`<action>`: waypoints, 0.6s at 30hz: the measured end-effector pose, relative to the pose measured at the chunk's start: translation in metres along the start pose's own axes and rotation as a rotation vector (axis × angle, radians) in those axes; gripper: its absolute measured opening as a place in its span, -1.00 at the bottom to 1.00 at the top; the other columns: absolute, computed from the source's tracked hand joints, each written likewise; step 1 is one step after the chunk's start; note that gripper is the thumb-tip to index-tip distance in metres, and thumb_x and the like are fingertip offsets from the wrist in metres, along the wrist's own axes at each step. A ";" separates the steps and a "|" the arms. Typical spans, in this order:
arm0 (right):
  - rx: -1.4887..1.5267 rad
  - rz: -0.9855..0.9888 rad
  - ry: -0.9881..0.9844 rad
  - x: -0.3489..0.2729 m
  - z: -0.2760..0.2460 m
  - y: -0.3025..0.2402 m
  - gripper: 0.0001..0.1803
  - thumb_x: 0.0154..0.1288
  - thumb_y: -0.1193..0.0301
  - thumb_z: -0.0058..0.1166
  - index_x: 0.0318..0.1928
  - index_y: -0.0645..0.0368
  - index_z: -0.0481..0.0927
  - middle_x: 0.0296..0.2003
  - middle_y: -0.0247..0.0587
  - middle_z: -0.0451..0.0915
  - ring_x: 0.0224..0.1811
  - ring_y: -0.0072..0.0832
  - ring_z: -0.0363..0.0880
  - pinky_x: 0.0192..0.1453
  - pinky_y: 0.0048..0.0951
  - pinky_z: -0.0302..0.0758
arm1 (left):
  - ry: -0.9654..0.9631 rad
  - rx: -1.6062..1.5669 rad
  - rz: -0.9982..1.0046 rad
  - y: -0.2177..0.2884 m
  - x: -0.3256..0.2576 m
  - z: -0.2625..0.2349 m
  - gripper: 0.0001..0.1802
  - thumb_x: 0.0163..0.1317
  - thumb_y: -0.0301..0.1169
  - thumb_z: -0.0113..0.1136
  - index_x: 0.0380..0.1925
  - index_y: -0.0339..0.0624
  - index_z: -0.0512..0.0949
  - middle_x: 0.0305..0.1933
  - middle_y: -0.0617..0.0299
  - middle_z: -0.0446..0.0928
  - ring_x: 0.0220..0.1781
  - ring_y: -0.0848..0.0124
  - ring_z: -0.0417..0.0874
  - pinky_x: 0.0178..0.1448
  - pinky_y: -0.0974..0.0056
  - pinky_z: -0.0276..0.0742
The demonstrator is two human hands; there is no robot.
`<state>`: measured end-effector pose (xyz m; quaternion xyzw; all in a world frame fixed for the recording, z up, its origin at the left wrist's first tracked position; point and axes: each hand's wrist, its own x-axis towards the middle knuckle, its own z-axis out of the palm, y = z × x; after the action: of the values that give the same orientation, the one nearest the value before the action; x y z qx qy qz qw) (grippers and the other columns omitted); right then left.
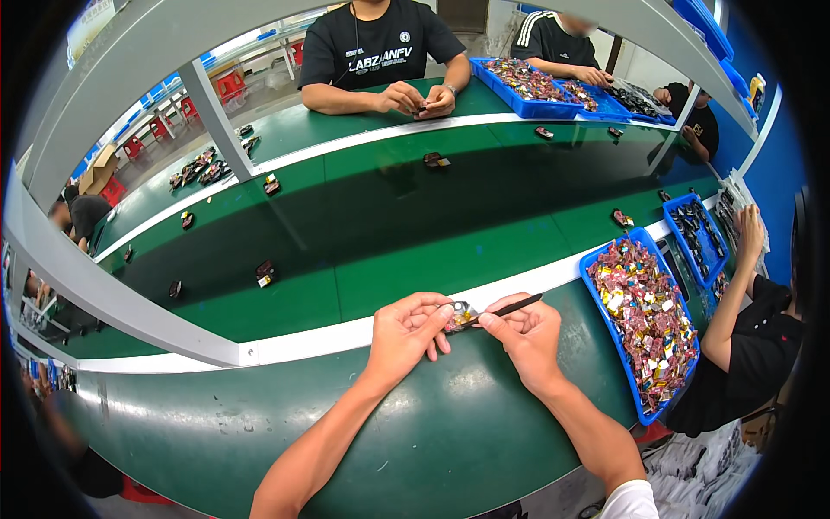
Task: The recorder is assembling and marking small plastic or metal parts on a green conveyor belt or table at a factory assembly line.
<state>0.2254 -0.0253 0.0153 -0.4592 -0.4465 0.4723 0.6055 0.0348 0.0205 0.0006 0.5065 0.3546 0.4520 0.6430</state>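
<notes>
In front of me, above the near green worktop, my left hand (399,336) pinches a small assembly (460,317) with a shiny dark shell and a yellowish part between thumb and fingers. My right hand (529,336) is closed around a slim black stick-like tool (517,304), its far end pointing up to the right. The tool's near end meets the assembly, where the fingertips of both hands come close together. Fingers partly cover the assembly, so its exact kind cannot be made out.
A blue tray (641,415) heaped with small reddish packaged parts stands right of my hand. Beyond the white rail runs a green conveyor (389,259) carrying scattered small black assemblies (264,273). Co-workers sit opposite and at right. A grey frame post (156,298) rises at left.
</notes>
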 end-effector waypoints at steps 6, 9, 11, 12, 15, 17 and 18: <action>-0.161 -0.225 0.015 -0.005 0.000 0.008 -0.88 0.24 0.65 0.38 -0.23 0.29 0.70 -0.38 -0.36 0.71 -0.61 -0.91 0.27 -0.54 -0.74 0.14 | -0.062 -0.009 -0.005 -0.001 0.000 -0.004 -0.70 0.47 -0.38 0.22 0.00 -0.46 0.63 -0.30 0.05 0.69 -0.50 0.42 0.71 -0.54 0.43 0.54; -0.223 -0.257 0.027 -0.007 0.002 0.008 -0.88 0.22 0.65 0.40 -0.26 0.27 0.71 -0.38 -0.36 0.72 -0.62 -0.90 0.29 -0.55 -0.73 0.16 | -0.063 -0.033 -0.005 0.000 -0.001 -0.004 -0.69 0.47 -0.38 0.22 0.00 -0.45 0.63 -0.30 0.05 0.69 -0.48 0.40 0.73 -0.53 0.42 0.56; -0.234 -0.267 0.031 -0.007 0.002 0.008 -0.88 0.21 0.64 0.41 -0.27 0.27 0.72 -0.38 -0.36 0.72 -0.62 -0.90 0.29 -0.56 -0.73 0.16 | -0.068 -0.047 -0.002 0.000 -0.001 -0.004 -0.70 0.47 -0.38 0.21 0.01 -0.46 0.62 -0.29 0.03 0.69 -0.46 0.37 0.74 -0.52 0.41 0.59; -0.240 -0.270 0.032 -0.007 0.003 0.008 -0.88 0.20 0.64 0.41 -0.27 0.27 0.72 -0.38 -0.36 0.72 -0.62 -0.90 0.29 -0.56 -0.73 0.15 | -0.070 -0.053 0.001 0.000 -0.001 -0.004 -0.70 0.48 -0.39 0.21 0.01 -0.46 0.62 -0.28 0.02 0.69 -0.45 0.35 0.75 -0.51 0.40 0.61; -0.262 -0.265 0.040 -0.008 0.003 0.008 -0.89 0.21 0.64 0.41 -0.27 0.28 0.73 -0.39 -0.36 0.72 -0.62 -0.90 0.30 -0.56 -0.73 0.15 | -0.070 -0.059 0.016 -0.002 0.000 -0.004 -0.69 0.48 -0.41 0.19 0.03 -0.49 0.60 -0.26 -0.03 0.69 -0.44 0.28 0.78 -0.50 0.37 0.66; -0.263 -0.264 0.041 -0.008 0.003 0.007 -0.89 0.21 0.63 0.41 -0.27 0.28 0.73 -0.40 -0.36 0.72 -0.62 -0.90 0.30 -0.56 -0.73 0.14 | -0.066 -0.059 0.027 -0.003 -0.001 -0.004 -0.69 0.48 -0.41 0.19 0.04 -0.49 0.59 -0.25 -0.05 0.69 -0.43 0.25 0.79 -0.49 0.35 0.68; -0.263 -0.263 0.041 -0.008 0.004 0.007 -0.89 0.21 0.63 0.41 -0.27 0.28 0.73 -0.40 -0.36 0.72 -0.63 -0.90 0.29 -0.57 -0.73 0.14 | -0.063 -0.059 0.031 -0.002 -0.001 -0.004 -0.69 0.48 -0.41 0.19 0.04 -0.49 0.59 -0.25 -0.05 0.69 -0.43 0.25 0.79 -0.48 0.35 0.68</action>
<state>0.2192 -0.0318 0.0080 -0.4817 -0.5480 0.3171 0.6059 0.0314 0.0206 -0.0024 0.5065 0.3129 0.4560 0.6615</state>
